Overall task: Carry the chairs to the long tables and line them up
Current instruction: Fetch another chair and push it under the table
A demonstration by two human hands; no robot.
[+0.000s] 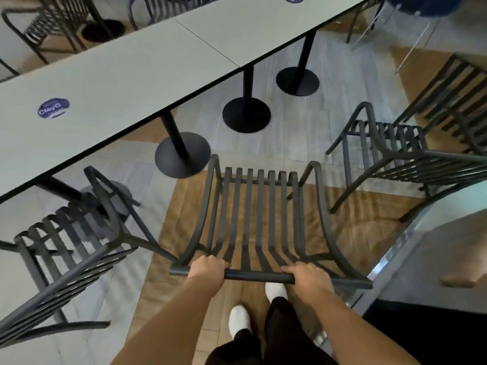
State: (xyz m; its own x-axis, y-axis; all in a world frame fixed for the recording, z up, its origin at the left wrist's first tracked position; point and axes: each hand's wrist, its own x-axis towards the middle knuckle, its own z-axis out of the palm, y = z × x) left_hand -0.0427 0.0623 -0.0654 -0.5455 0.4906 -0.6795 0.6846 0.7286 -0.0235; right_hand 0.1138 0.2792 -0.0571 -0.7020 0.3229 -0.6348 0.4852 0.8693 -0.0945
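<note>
- A person looks down at their own 2 bare forearms, white shoes and dark trousers, standing on a floor of wood-tone and grey tiles.
- The left hand (208, 267) is curled over the top rail of a black slatted metal chair (253, 219), toward the rail's left end.
- The right hand (307, 276) wraps the same rail toward its right end, fingers folded over it.
- This held chair faces away from the person, its seat pointing at the long pale grey tables (131, 75), which run diagonally across the upper part of the view on black pedestal legs with round bases (181, 156).
- The chair's front edge is near the table's edge but not yet tucked under it; whether its legs touch the floor cannot be told.
- To the left, a second black slatted chair (68, 248) stands close to the table, angled rather than square to it.
- To the right, a third black slatted chair (390, 159) sits further from the table and is also turned at an angle; part of another chair shows at the right edge behind it.
- More dark chairs (47, 25) stand on the far side of the tables.
- A round blue sticker (53, 108) lies on the tabletop.
- Judged from this layout, the task seems partly done: several chairs have reached the tables, while the held chair needs setting down and the neighbours look as though they need straightening into a row.
</note>
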